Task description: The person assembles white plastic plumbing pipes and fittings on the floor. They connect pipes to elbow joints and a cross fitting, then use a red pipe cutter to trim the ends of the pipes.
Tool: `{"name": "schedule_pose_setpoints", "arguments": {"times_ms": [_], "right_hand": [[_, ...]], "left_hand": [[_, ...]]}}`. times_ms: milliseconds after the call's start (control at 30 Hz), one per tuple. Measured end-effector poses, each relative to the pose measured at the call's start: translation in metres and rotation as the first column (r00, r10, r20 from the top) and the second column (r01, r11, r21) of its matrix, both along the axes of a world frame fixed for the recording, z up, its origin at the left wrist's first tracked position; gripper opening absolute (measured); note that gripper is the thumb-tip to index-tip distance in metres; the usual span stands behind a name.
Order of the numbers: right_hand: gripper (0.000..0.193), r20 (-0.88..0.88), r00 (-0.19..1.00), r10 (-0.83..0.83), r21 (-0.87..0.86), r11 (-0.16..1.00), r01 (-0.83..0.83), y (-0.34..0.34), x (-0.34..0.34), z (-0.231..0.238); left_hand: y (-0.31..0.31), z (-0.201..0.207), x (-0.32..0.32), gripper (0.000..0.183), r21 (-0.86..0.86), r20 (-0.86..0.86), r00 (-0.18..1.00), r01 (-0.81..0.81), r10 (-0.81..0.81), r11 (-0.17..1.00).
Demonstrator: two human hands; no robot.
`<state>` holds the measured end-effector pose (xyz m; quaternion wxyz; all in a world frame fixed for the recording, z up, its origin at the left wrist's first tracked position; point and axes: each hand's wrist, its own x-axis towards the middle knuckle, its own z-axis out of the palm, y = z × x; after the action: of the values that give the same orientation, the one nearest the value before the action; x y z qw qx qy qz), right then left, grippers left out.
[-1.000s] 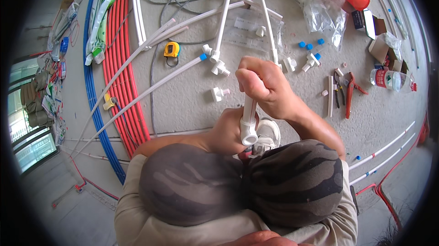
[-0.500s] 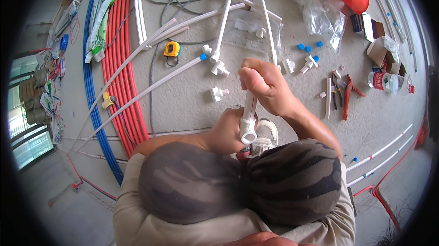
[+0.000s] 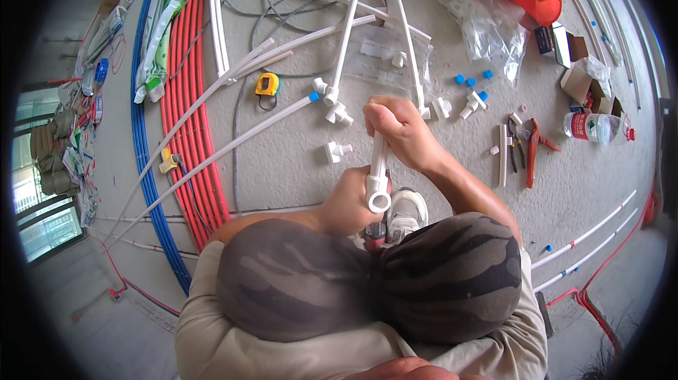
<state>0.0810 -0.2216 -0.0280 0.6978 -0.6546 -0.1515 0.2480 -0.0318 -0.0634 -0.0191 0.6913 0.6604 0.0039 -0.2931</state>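
Between my knees I hold a white plastic pipe [image 3: 379,156] with an elbow fitting [image 3: 378,199] on its near end, its round mouth facing up toward me. My right hand [image 3: 402,129] is closed in a fist around the pipe's far part. My left hand [image 3: 349,202] is closed around the lower end by the elbow, its fingers mostly hidden behind the fitting. Below the elbow shows part of a red and dark object [image 3: 375,234], too covered to name. White tee fittings [image 3: 337,152] lie on the floor beyond my left hand.
Long white pipes [image 3: 240,133] lie at left beside red pipes [image 3: 192,97] and blue pipes [image 3: 141,119]. A yellow tape measure [image 3: 267,85] lies ahead. Rightward are a red pipe cutter [image 3: 534,154], pliers [image 3: 519,145], blue caps [image 3: 471,82] and a bottle [image 3: 592,127].
The view has shifted slightly. Both hands keep hold of the pipe, and the elbow's mouth now faces up more openly toward me.
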Motion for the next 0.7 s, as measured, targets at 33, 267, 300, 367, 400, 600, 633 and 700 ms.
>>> {"name": "schedule_pose_setpoints", "arguments": {"times_ms": [33,267,300,367,400,600,633,700], "right_hand": [[0.041,0.0,1.0,-0.01,0.001,1.0,0.01,0.002,0.0,-0.001],[0.04,-0.33,0.944,-0.006,-0.013,1.0,0.001,0.007,-0.004,-0.039],[0.041,-0.33,0.944,-0.008,0.0,1.0,0.008,0.008,-0.004,-0.042],[0.042,-0.368,0.929,0.02,0.007,1.0,-0.018,0.008,-0.005,-0.046],[0.042,-0.38,0.924,0.035,0.011,0.999,-0.034,0.009,-0.004,-0.046],[0.043,-0.36,0.933,0.004,-0.006,1.0,-0.006,0.009,-0.006,-0.041],[0.043,-0.351,0.936,0.002,-0.017,1.0,-0.008,0.009,-0.006,-0.04],[0.043,-0.36,0.933,0.01,-0.015,1.0,-0.017,0.009,-0.006,-0.038]], "left_hand": [[0.0,-0.001,0.0,0.018,0.002,-0.008,1.0,-0.011,0.011,1.0],[-0.003,0.0,0.002,0.022,-0.077,-0.252,0.966,-0.084,0.062,0.993],[-0.003,0.009,0.006,0.023,-0.144,-0.353,0.933,-0.13,0.072,0.981],[-0.002,0.012,0.004,0.023,-0.154,-0.416,0.906,-0.152,0.075,0.976],[-0.001,0.013,0.005,0.023,-0.159,-0.44,0.895,-0.163,0.078,0.974],[0.0,0.015,0.005,0.021,-0.172,-0.441,0.894,-0.163,0.072,0.972],[0.001,0.014,0.005,0.02,-0.179,-0.445,0.893,-0.157,0.063,0.971],[0.005,0.012,0.004,0.02,-0.19,-0.442,0.896,-0.146,0.049,0.971]]}}
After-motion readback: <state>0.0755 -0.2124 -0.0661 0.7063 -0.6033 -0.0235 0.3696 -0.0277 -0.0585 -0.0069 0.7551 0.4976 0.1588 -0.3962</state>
